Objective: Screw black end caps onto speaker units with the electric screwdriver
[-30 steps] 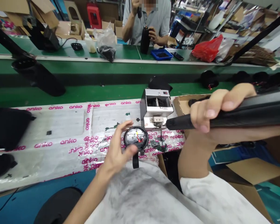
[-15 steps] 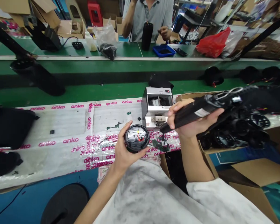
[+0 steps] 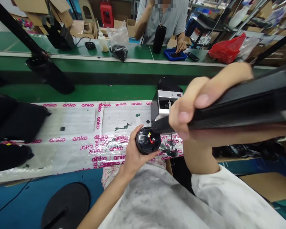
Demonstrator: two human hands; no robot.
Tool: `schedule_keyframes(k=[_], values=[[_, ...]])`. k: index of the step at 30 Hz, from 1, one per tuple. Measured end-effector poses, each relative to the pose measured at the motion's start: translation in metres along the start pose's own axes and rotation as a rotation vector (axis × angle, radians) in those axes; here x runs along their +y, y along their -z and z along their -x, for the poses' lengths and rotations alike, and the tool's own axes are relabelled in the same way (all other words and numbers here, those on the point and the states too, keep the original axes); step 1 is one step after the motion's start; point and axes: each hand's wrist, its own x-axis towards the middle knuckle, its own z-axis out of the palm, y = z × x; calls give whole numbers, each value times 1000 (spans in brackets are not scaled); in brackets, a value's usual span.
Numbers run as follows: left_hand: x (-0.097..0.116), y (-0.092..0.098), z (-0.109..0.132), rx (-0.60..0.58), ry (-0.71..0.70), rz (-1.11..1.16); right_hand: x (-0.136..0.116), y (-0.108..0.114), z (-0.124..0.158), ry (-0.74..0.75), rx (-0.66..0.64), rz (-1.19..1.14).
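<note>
Head view: left hand [image 3: 138,156] grips a round black cap [image 3: 148,140] by its rim, above the plastic-covered bench [image 3: 62,121], with red and yellow wires [image 3: 151,138] showing on its face. Right hand [image 3: 184,116] is clenched around a long black tube [image 3: 240,98], blurred, its end just beside the cap and a silver machine [image 3: 166,103]. Risk: the tube end knocking the cap could snag the exposed wires or pull them loose; a slipped grip would drop the cap.

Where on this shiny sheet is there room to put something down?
The plastic sheet has a free patch between the black bundles and the left hand holding the round black disc. It's crowded by the silver machine, right hand and black cylinder.
</note>
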Motion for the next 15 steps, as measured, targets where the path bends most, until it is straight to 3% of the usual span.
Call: schedule_keyframes(k=[3, 6, 10, 15], values=[[-2, -2, 1, 16, -16, 4, 16, -27, -8, 41, 161, 6], [-4, -4, 1, 31, -27, 23, 20, -35, -10, -12, 208, -1], [-4, -5, 2, 29, -11, 27, 24, -32, -7, -27, 176, -28], [-5, -4, 5, 10, 15, 12, 34, -27, -9, -35, 38, -33]])
